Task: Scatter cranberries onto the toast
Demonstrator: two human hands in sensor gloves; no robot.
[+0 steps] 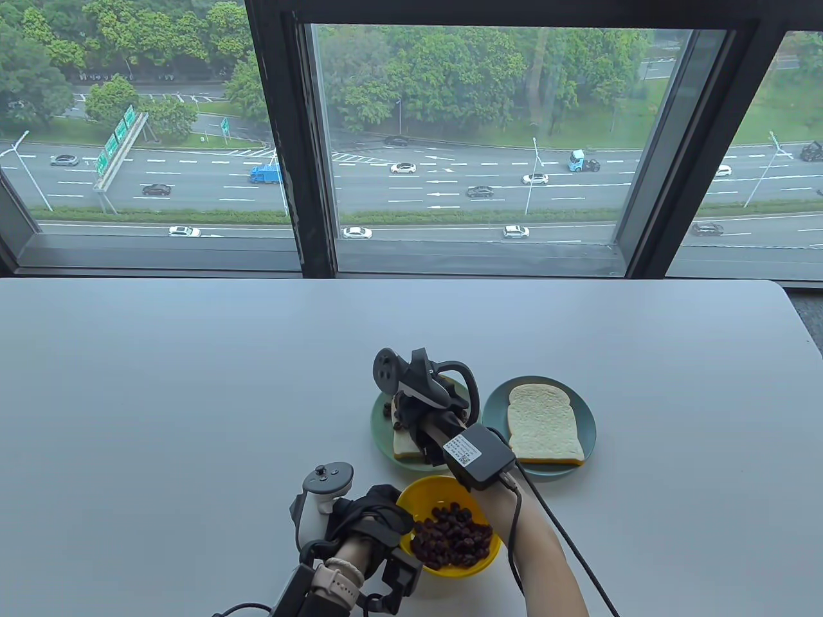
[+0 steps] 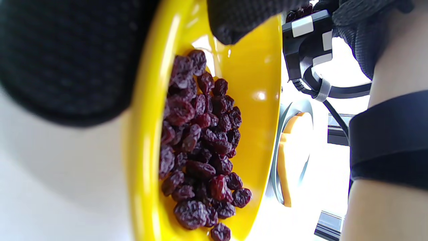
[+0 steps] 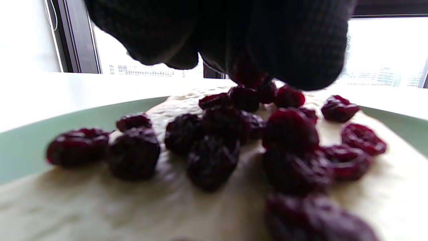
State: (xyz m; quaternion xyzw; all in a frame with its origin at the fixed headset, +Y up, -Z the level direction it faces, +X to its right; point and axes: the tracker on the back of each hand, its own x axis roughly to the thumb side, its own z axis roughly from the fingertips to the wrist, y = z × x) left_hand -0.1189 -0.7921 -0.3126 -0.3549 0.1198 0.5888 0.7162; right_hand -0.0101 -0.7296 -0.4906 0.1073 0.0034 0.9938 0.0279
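Observation:
A yellow bowl (image 1: 479,504) of dried cranberries (image 1: 453,535) stands near the table's front edge. My left hand (image 1: 376,514) grips its left rim; in the left wrist view gloved fingers (image 2: 237,20) lie over the bowl's rim (image 2: 143,140), beside the cranberries (image 2: 200,144). My right hand (image 1: 404,411) hovers low over a toast slice (image 1: 406,445) on the left green plate (image 1: 380,437). In the right wrist view its bunched fingertips (image 3: 294,50) pinch a cranberry (image 3: 246,74) just above several cranberries (image 3: 214,157) lying on the toast (image 3: 133,207).
A second green plate (image 1: 582,418) with a plain toast slice (image 1: 543,424) stands right of the first. A cable (image 1: 566,540) runs from my right wrist toward the front edge. The white table (image 1: 193,385) stretches left and back to the window.

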